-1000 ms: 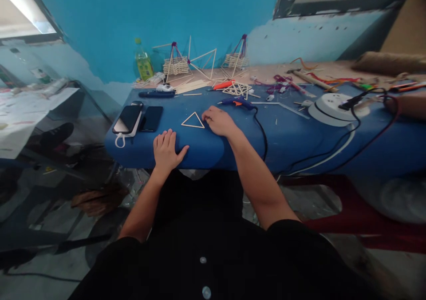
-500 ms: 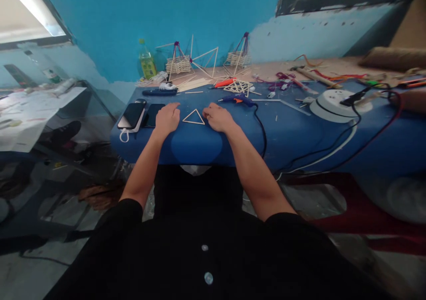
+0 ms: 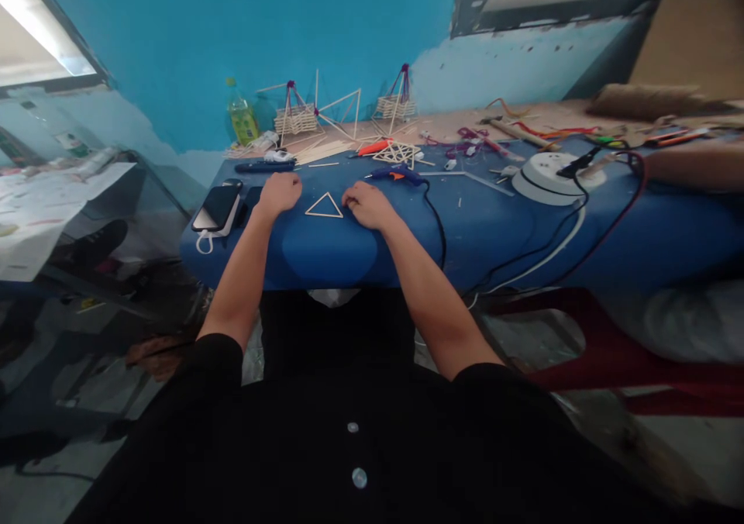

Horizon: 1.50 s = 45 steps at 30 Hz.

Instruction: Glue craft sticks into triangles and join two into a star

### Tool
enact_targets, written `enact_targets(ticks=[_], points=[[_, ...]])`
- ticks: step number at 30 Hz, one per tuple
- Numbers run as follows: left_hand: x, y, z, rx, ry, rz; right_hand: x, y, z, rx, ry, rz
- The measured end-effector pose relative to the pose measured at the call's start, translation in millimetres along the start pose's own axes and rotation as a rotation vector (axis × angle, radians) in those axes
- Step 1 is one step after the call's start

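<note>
The person's left hand (image 3: 280,193) rests on the blue table (image 3: 500,229) with its fingers curled loosely into a fist, holding nothing, just left of a small triangle of thin wooden sticks (image 3: 324,206). The right hand (image 3: 363,203) lies just right of the triangle, fingers bent and close together, their tips at the triangle's right corner; whether they touch it cannot be told. The triangle lies flat on the table between the two hands, near the front edge.

Left of the left hand lie a smartphone on a white power bank (image 3: 217,208) and a second dark phone, partly hidden by the wrist. Behind the right hand a blue glue gun (image 3: 395,174) lies on its side, its black cord (image 3: 437,222) running over the table edge. Further back stand stick frames (image 3: 340,113), small stick baskets (image 3: 297,118), a green bottle (image 3: 240,117) and a flat stick lattice (image 3: 397,153). A white round extension reel (image 3: 546,178) sits to the right.
</note>
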State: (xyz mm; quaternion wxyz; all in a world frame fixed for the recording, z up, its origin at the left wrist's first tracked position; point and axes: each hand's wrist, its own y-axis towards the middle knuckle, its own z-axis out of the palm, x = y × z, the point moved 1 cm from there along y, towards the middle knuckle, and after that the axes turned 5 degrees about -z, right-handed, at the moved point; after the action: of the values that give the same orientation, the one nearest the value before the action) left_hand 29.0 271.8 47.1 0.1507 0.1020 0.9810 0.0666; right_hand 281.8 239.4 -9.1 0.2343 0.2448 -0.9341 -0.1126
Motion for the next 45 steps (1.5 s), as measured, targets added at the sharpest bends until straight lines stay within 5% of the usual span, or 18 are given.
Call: enact_targets(ticks=[10,30,41,45], points=[[-6.3,-9.6,12.7,0.023,0.199,0.038,-5.7,2.5,0.4,-0.055,0.05,0.01],[8.2,-8.7,33.2,-0.002,0.13,0.059,-12.9,1.8,6.1,-0.061,0.057,-0.031],[38.8,5.3,43.7,-0.297,-0.498,-0.04,-11.7,1.0,2.8,-0.058,0.07,-0.014],[38.2,6.9,47.6,-0.306,-0.489,0.014,-10.2,-0.8,0.9,-0.059,0.082,-0.008]])
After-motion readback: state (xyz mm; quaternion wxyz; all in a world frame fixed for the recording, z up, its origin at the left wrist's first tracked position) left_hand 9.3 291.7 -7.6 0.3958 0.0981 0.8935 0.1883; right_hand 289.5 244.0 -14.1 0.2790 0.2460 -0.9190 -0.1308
